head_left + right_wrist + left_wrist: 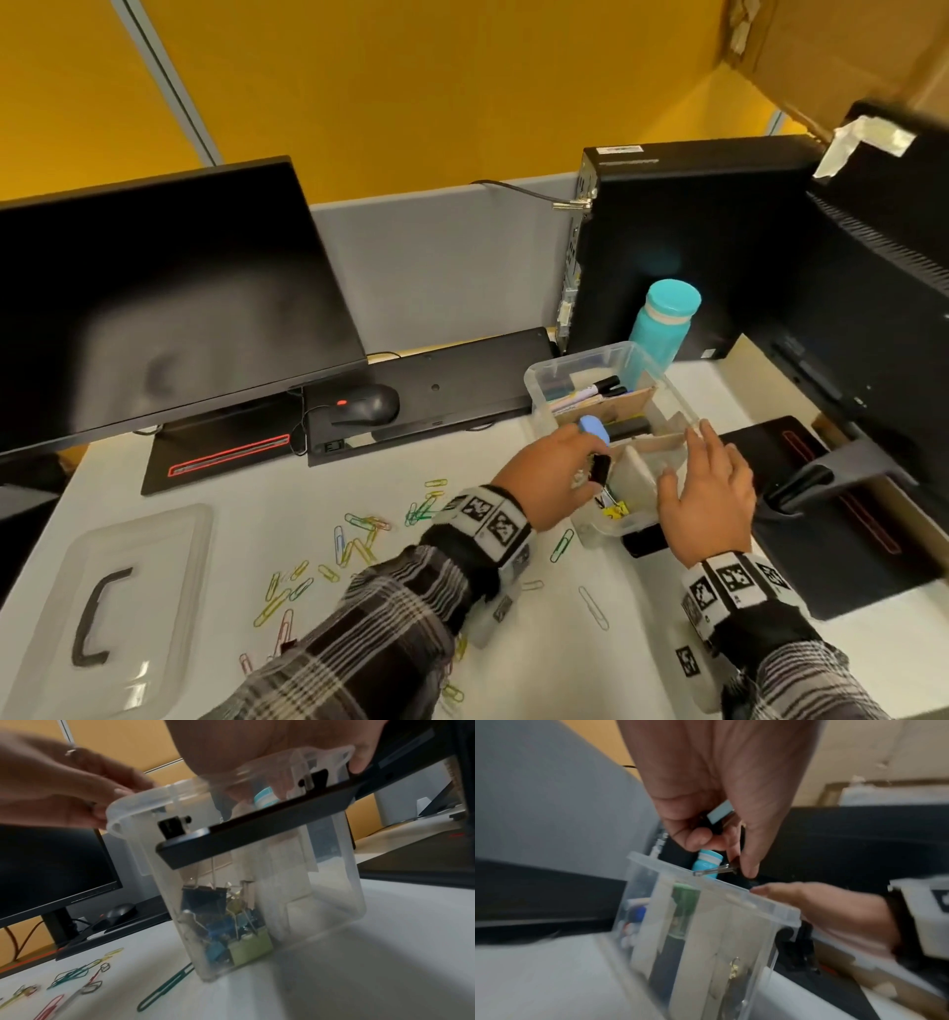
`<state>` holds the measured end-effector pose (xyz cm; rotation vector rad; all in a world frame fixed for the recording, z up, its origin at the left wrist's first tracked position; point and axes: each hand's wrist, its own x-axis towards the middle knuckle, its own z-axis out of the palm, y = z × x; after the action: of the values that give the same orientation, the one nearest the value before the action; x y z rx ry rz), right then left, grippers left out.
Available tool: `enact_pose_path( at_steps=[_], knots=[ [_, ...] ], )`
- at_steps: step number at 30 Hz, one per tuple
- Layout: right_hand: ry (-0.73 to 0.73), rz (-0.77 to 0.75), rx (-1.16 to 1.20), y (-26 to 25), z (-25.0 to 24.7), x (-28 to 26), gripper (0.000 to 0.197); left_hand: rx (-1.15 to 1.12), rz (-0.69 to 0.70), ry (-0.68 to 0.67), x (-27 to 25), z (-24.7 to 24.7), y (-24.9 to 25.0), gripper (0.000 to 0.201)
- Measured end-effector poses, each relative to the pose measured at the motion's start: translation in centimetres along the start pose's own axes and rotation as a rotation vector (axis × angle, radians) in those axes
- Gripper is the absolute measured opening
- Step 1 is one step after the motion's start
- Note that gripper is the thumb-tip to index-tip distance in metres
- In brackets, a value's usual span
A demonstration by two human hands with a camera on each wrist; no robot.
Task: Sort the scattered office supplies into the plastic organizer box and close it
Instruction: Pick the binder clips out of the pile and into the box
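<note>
The clear organizer box (590,367) stands toward the desk's (565,642) right edge, lid (118,591) lying off near the front-left corner. The left hand (552,480) pinches a black binder clip (600,467) over the box's near compartment. The right hand (711,501) rests on the rim, fingers straight. Coloured paper clips (354,539) litter the desk's middle.

Left hand (552,475) hides most of binder clip (600,467); right wrist view motion-blurred.

Evenly lit; wrist views blurred, perhaps motion.
</note>
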<state>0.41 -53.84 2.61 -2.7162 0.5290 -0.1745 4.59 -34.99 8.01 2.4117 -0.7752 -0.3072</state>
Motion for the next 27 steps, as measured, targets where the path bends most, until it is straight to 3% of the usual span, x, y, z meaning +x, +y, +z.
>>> enact_pose_path(
  at_steps=[3,6,14,16,20,24,27],
  knots=[
    [0.003,-0.026,0.001,0.1,0.0,-0.1,0.079,0.249,0.052,-0.154,2.3,0.9,2.1,0.035],
    [-0.002,-0.065,-0.034,0.4,0.0,0.0,0.078,0.381,0.061,-0.240,3.6,1.7,2.9,0.036],
    [-0.016,-0.078,-0.036,0.5,-0.2,0.0,0.070,0.327,0.040,-0.299,3.8,2.6,2.6,0.042],
    [-0.011,-0.082,-0.038,0.6,-0.1,0.0,0.067,0.235,0.047,-0.243,3.4,1.7,2.5,0.042],
    [-0.029,-0.094,-0.044,0.9,0.0,0.0,0.067,-0.013,0.034,0.047,0.5,-1.1,1.0,0.024],
    [-0.015,-0.092,-0.057,0.2,0.1,-0.2,0.060,-0.052,-0.113,0.208,-4.7,-1.9,-4.5,0.019],
    [0.114,-0.375,0.009,-2.7,-0.3,-2.1,0.053,-0.072,-0.291,0.240,-9.1,-1.0,-8.5,0.017]
  ],
)
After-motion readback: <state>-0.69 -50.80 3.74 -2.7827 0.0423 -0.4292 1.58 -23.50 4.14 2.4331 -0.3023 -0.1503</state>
